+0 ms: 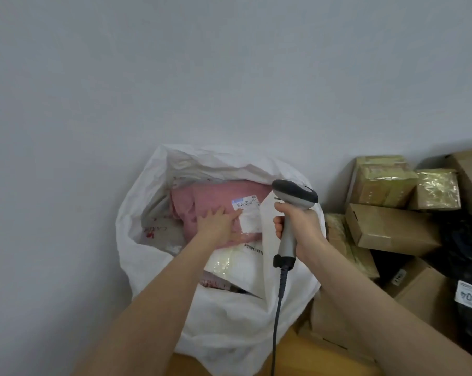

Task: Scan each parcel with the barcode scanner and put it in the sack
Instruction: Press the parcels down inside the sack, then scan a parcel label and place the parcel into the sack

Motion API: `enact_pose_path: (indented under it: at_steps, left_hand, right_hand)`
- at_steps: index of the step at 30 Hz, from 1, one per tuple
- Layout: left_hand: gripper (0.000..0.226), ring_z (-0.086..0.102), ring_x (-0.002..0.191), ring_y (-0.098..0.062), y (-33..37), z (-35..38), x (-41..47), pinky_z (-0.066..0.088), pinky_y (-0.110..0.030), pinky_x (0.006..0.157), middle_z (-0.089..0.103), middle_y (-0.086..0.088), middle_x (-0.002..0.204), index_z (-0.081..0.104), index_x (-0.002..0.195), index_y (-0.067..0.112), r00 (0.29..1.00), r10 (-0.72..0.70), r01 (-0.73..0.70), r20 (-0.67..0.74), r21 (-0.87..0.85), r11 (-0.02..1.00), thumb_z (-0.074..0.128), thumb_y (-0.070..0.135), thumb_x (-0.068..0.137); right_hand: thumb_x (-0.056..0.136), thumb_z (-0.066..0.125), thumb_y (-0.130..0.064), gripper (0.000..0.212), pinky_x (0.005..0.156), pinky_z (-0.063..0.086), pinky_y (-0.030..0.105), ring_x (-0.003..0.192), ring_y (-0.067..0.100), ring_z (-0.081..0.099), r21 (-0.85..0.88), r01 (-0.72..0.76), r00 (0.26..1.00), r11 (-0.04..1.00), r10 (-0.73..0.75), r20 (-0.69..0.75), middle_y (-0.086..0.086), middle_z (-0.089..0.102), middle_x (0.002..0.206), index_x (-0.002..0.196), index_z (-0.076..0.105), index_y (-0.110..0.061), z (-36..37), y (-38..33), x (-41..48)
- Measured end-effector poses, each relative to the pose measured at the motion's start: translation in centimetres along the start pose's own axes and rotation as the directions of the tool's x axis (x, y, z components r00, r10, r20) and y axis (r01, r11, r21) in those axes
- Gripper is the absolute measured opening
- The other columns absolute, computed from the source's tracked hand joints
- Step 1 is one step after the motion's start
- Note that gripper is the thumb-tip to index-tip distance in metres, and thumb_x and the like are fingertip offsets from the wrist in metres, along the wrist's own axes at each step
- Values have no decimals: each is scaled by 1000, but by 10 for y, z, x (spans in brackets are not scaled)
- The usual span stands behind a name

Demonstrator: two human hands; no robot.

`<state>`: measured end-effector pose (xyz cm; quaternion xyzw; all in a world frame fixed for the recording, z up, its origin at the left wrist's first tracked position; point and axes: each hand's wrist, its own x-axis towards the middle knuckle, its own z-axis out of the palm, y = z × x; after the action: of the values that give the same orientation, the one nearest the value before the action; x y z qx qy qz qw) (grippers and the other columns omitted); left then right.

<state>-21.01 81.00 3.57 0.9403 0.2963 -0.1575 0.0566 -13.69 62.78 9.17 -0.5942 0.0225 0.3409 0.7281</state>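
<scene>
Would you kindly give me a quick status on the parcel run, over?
Left grip flat on pink parcel, inside sack. Right grip holds scanner. Boxes piled right of sack.

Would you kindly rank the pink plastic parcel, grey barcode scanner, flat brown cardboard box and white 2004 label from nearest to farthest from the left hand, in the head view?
1. Pink plastic parcel: under the left hand.
2. Grey barcode scanner: just right, in the right hand.
3. Flat brown cardboard box: further right.
4. White 2004 label: far right.
</scene>
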Motion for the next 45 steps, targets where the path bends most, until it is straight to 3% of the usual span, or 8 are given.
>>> enact_pose_path:
  at_steps: [5, 9, 12, 16, 22, 28, 34, 45]
  left_hand:
    - [90, 24, 141, -38, -23, 0, 19, 30, -54, 111, 18, -7, 159, 14, 152, 41, 998, 0, 8, 67, -120, 993, 55, 73, 78]
    - [102, 27, 140, -37, -7, -7, 7, 31, -57, 109, 23, -6, 157, 17, 151, 39, 999, -2, 7, 41, -120, 993, 47, 87, 66]
    - [117, 43, 128, -28, 4, -18, -14, 41, -51, 100, 43, -4, 143, 41, 140, 29, 995, 4, -17, -98, -135, 991, 28, 99, 48]
    - [72, 48, 123, -26, 25, -20, -39, 42, -41, 94, 46, -4, 139, 49, 132, 19, 949, -49, 1, -312, -153, 988, 51, 67, 79]
    - [56, 44, 128, -25, 113, 5, -109, 43, -42, 98, 38, -7, 146, 43, 140, 14, 891, 5, -79, -454, -144, 986, 55, 42, 94]
    - [57, 37, 133, -28, 237, 47, -188, 36, -39, 105, 37, -12, 145, 42, 141, 12, 908, 83, -157, -411, -150, 976, 57, 40, 94]
    - [57, 43, 129, -25, 347, 79, -232, 45, -40, 99, 41, -9, 143, 44, 139, 15, 923, 171, -237, -346, -158, 958, 59, 43, 91]
    - [82, 38, 131, -24, 467, 97, -207, 44, -40, 96, 38, -4, 142, 35, 144, 22, 910, 363, -386, -201, -89, 918, 67, 58, 79]
  right_hand:
    - [87, 66, -10, 3, 44, 46, 22, 40, 13, 50, 15, -27, 1000, 1000, 27, 9, 4, 57, 50, 87, 64, -8, -6, 8, -2]
    - [87, 67, -11, 4, 44, 47, 22, 40, 13, 51, -3, -41, 999, 999, 41, -16, 4, 57, 49, 87, 64, -8, -19, 14, -14]
    - [86, 68, -12, 6, 45, 47, 23, 41, 13, 51, -10, -41, 999, 999, 41, -22, 4, 58, 50, 85, 64, -8, -31, 19, -29]
    - [87, 68, -12, 6, 44, 46, 23, 40, 12, 51, 5, -58, 998, 998, 58, -16, 3, 58, 49, 86, 64, -8, -52, 22, -55]
    - [87, 68, -12, 10, 46, 47, 25, 42, 13, 52, 64, -70, 998, 995, 70, 2, 4, 57, 51, 91, 63, -5, -139, 26, -121]
    - [88, 68, -14, 9, 45, 47, 23, 42, 11, 53, 81, -94, 995, 992, 96, -13, 2, 57, 50, 89, 63, -7, -252, 37, -190]
    - [88, 66, -12, 12, 41, 42, 22, 38, 11, 48, 79, -134, 987, 988, 140, -73, 3, 53, 47, 82, 58, -6, -349, 35, -230]
    - [88, 66, -8, 13, 39, 39, 24, 35, 14, 45, 50, -14, 958, 999, 27, -285, 6, 51, 44, 83, 56, -2, -460, -20, -219]
